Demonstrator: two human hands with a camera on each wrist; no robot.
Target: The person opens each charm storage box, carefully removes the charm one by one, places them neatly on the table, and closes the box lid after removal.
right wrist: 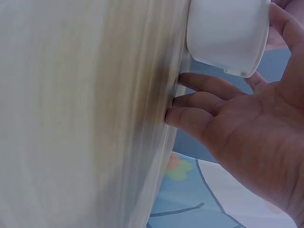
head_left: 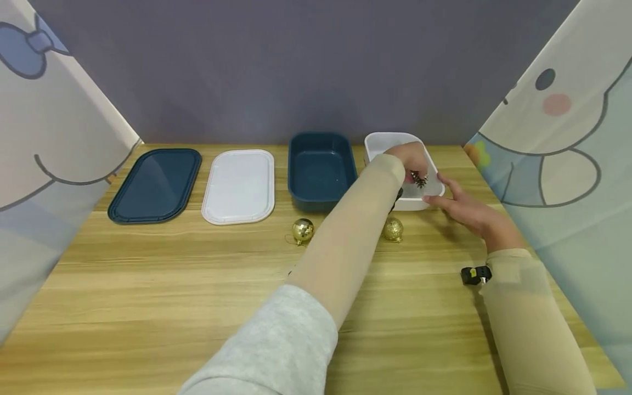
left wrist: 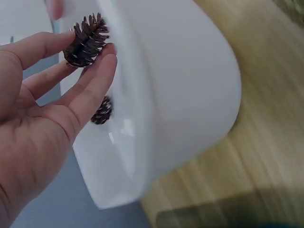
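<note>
In the left wrist view my left hand (left wrist: pixel 52 95) pinches a brown pine cone (left wrist: pixel 88 42) between thumb and fingertips, over the white box. A second pine cone (left wrist: pixel 102 111) lies inside that box, partly covered by the fingers. From the head view, the left hand (head_left: pixel 411 156) reaches down into the white box (head_left: pixel 390 138), at the back right of the table. My right hand (head_left: pixel 466 207) touches the box's front right corner with fairly straight fingers. In the right wrist view some fingers of the right hand (right wrist: pixel 247 118) rest on the tabletop beside the box.
A dark blue box (head_left: pixel 322 206) stands left of the white one. Farther left lie a white lid (head_left: pixel 239 186) and a dark blue lid (head_left: pixel 155 185). A shiny gold ball (head_left: pixel 303 230) and a glittery gold ball (head_left: pixel 393 229) sit in front of the boxes on the wooden table (head_left: pixel 148 307).
</note>
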